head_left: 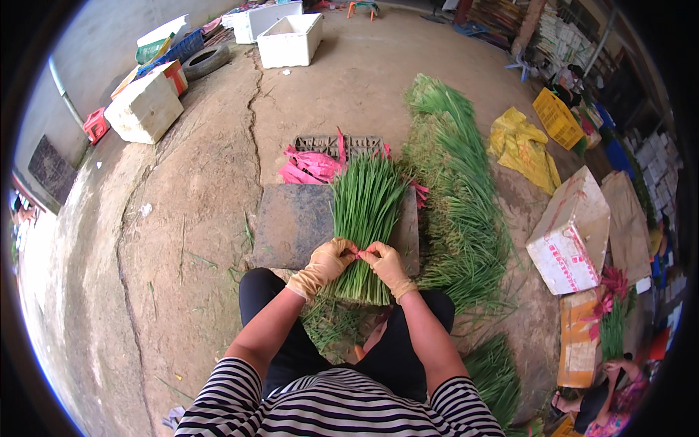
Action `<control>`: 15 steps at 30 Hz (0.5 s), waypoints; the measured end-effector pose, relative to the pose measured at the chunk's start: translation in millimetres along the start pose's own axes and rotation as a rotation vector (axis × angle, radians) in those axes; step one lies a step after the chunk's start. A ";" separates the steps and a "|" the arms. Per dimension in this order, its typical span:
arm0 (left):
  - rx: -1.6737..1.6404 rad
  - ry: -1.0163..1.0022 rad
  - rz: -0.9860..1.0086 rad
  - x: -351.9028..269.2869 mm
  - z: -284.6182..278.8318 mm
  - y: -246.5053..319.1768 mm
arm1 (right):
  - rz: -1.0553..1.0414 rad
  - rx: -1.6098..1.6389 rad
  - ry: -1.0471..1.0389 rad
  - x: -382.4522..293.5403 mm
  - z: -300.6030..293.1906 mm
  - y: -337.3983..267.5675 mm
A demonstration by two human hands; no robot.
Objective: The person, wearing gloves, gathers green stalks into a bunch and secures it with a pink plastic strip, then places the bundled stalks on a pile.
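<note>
A bundle of long green leaves, possibly garlic chives (367, 202), lies across a worn flat board (295, 218), its pale cut ends towards me. My left hand (327, 264), in a thin yellowish glove, pinches a pink tie (357, 255) at the bundle's lower part. My right hand (386, 265), gloved alike, pinches the same tie from the other side, the fingertips of both hands nearly meeting. Behind the board, pink plastic strips (312, 165) lie against a dark plastic crate (363, 144). How the tie passes beneath the bundle is hidden.
A long heap of the same greens (458, 207) lies to the right, with more greens (494, 377) nearer me. Beyond are a yellow sack (521, 143), a yellow crate (557, 118) and a white foam box (570, 240). At the lower right, another person (611, 399) holds a bundle.
</note>
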State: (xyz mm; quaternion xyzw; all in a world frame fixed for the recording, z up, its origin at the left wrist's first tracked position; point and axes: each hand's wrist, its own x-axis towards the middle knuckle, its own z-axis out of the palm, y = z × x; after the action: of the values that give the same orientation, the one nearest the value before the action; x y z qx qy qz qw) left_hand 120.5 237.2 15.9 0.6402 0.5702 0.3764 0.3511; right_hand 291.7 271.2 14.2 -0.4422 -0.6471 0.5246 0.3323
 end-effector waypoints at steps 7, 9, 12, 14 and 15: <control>0.422 0.097 0.104 -2.8 -12.6 23.8 | -0.056 -0.109 0.070 -7.2 -2.8 -7.1; 0.448 0.121 0.086 -4.3 -14.1 23.7 | -0.034 -0.117 0.077 -9.3 -3.7 -8.2; 0.405 0.182 0.087 -13.3 -10.4 22.0 | 0.040 -0.066 0.048 -10.3 -5.2 -5.8; 0.104 0.124 0.035 -10.4 -6.5 7.7 | 0.069 0.041 0.021 -9.1 -5.9 -5.3; -0.045 0.096 0.004 -10.6 -5.4 2.0 | 0.054 -0.077 0.006 -11.1 -5.6 -10.6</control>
State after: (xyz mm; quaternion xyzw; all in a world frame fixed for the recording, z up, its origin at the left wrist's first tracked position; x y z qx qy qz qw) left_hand 116.0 226.6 19.3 0.6146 0.5763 0.4202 0.3370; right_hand 298.6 262.5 26.2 -0.4736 -0.6537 0.5068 0.3024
